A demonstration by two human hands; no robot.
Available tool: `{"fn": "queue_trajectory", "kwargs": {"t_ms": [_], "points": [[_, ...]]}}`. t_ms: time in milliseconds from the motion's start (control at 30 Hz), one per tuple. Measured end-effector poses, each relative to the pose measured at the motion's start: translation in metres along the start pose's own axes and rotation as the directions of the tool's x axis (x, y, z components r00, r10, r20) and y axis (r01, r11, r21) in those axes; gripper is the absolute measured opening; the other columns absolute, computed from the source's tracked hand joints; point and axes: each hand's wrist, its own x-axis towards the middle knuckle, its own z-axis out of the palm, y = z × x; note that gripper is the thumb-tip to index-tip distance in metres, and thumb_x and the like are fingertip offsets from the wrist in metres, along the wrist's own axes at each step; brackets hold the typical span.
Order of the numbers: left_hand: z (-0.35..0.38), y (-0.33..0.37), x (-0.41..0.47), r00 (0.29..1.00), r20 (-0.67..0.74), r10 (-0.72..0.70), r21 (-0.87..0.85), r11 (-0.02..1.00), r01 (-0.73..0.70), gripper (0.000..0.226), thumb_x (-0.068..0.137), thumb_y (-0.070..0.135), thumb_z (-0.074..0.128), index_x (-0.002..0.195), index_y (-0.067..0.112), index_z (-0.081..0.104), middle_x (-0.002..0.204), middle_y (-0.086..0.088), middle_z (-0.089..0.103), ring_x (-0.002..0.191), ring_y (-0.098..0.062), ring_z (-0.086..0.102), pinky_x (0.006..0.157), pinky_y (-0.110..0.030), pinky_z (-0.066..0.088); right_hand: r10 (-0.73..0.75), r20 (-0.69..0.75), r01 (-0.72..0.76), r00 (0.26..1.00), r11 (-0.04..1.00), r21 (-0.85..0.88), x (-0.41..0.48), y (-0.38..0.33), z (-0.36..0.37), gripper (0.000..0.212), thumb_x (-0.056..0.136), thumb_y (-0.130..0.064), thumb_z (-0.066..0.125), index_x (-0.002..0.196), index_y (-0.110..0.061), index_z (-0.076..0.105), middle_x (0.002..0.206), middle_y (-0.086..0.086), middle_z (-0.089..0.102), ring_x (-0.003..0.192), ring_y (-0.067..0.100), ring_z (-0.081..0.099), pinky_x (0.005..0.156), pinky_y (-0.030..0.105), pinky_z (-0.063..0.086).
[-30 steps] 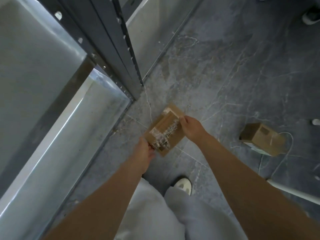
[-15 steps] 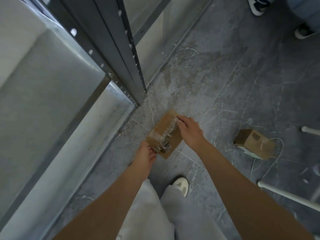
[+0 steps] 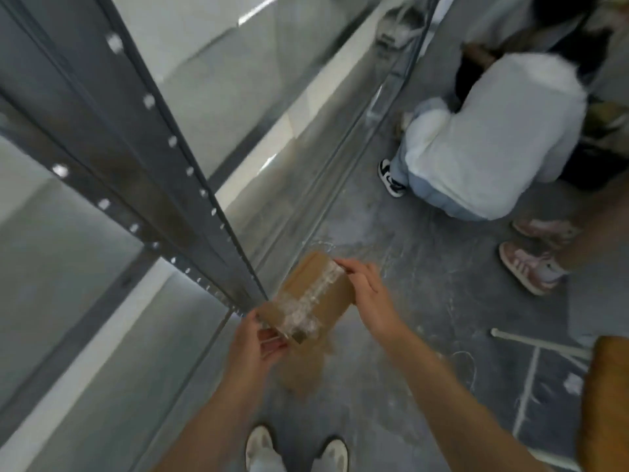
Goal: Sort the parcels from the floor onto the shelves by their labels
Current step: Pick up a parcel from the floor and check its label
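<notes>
I hold a small flat cardboard parcel point(image 3: 315, 296) with a taped white label on its top, in front of me and above the grey floor. My left hand point(image 3: 253, 342) grips its near left corner. My right hand point(image 3: 369, 296) holds its far right edge, fingers on the label's end. The metal shelves point(image 3: 112, 291) stand at my left, and their dark upright post point(image 3: 190, 212) comes down right beside the parcel. The picture is blurred, so the label's text is unreadable.
A person in a white top point(image 3: 493, 131) crouches on the floor at the upper right, and another person's pink shoes point(image 3: 531, 267) stand beside them. A brown object point(image 3: 606, 403) sits at the right edge, next to a white rod point(image 3: 541, 344). My own shoes point(image 3: 296, 449) are below.
The view has swung up and to the right, so the crouching person and the pink shoes have come into sight. The parcel stays in both hands, now closer to the shelf post.
</notes>
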Motion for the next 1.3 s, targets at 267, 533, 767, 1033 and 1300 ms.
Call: {"fn": "queue_trajectory", "kwargs": {"t_ms": [267,533,767,1033,1300], "points": [[0.006,0.108,-0.141,0.840,0.334,0.428,0.175,0.847,-0.501,0.046,0.091,-0.013,0.056,0.131,0.010,0.058,0.106,-0.024,0.070,0.086,-0.026,0.074,0.083,-0.039,0.062,-0.355,0.085,0.362,0.931,0.928,-0.090,-0.090,-0.167,-0.109,0.073,0.083,0.015,0.056,0.146,-0.021,0.044,0.115,-0.006,0.042,0.111,-0.005,0.046,0.098,0.016,0.040],[-0.005,0.135,-0.241,0.460,0.427,0.779,0.379,0.308,-0.873,0.048,0.066,0.027,0.083,0.103,0.048,0.060,0.098,0.000,0.061,0.090,-0.001,0.062,0.079,-0.011,0.050,-0.528,0.057,0.529,0.847,0.849,-0.006,-0.178,-0.223,-0.165,0.068,0.091,0.010,0.059,0.150,-0.014,0.036,0.146,0.002,0.050,0.138,0.006,0.045,0.098,0.021,0.050],[-0.013,0.124,-0.256,0.382,0.475,0.793,0.044,0.413,-0.910,0.043,0.065,0.001,0.083,0.102,0.018,0.074,0.129,0.008,0.066,0.124,-0.013,0.061,0.101,-0.034,0.052,-0.504,-0.042,0.504,0.863,0.849,0.161,-0.199,-0.221,-0.152,0.055,0.093,-0.016,0.058,0.146,-0.023,0.043,0.155,-0.004,0.042,0.143,0.014,0.040,0.110,0.041,0.043],[0.007,0.138,-0.260,0.458,0.449,0.767,-0.124,0.561,-0.818,0.047,0.066,0.006,0.077,0.094,0.043,0.068,0.129,0.014,0.068,0.120,-0.012,0.065,0.102,-0.033,0.052,-0.403,-0.058,0.393,0.913,0.836,0.384,-0.188,-0.229,-0.133,0.078,0.081,-0.044,0.073,0.149,-0.028,0.039,0.150,0.000,0.050,0.137,0.018,0.049,0.111,0.049,0.043],[0.018,0.150,-0.259,0.300,0.568,0.766,-0.114,0.435,-0.893,0.070,0.070,0.011,0.084,0.125,0.041,0.052,0.134,0.001,0.062,0.128,-0.019,0.058,0.105,-0.032,0.049,-0.367,-0.063,0.322,0.928,0.705,0.632,-0.188,-0.223,-0.133,0.065,0.089,-0.021,0.062,0.150,-0.016,0.039,0.146,0.005,0.055,0.133,0.026,0.054,0.091,0.036,0.056]]}}
